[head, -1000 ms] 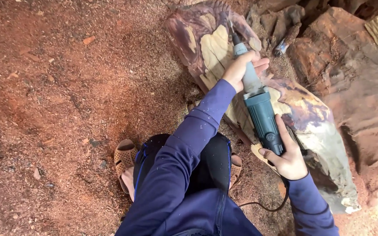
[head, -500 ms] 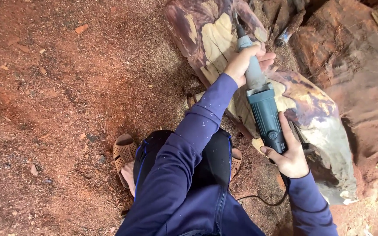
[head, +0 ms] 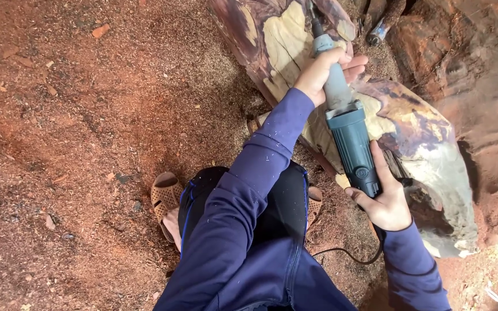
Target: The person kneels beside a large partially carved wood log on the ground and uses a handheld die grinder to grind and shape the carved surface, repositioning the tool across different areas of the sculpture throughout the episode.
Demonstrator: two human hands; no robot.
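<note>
- Reddish sawdust floor [head: 76, 144] lies underfoot, beside a tan sandal [head: 165, 198]
- Right hand [head: 384, 204], fingers curled, grips the teal grinder [head: 350, 141] at its rear
- Left hand [head: 327, 66] wraps its grey neck
- Grinder lies over the carved wood slab [head: 416, 126]; red rock [head: 479, 86] beyond

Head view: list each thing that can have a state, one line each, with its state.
Power carving tool: held in both hands, tip lying against the wood.
Left hand: grip closed around the tool's grey neck.
Right hand: grip closed on the tool's rear end.
Wood block: lying on the ground, partly carved, pale patches exposed.
Power cord: attached, trailing slack behind the tool.
Sawdust: spread over the ground.
</note>
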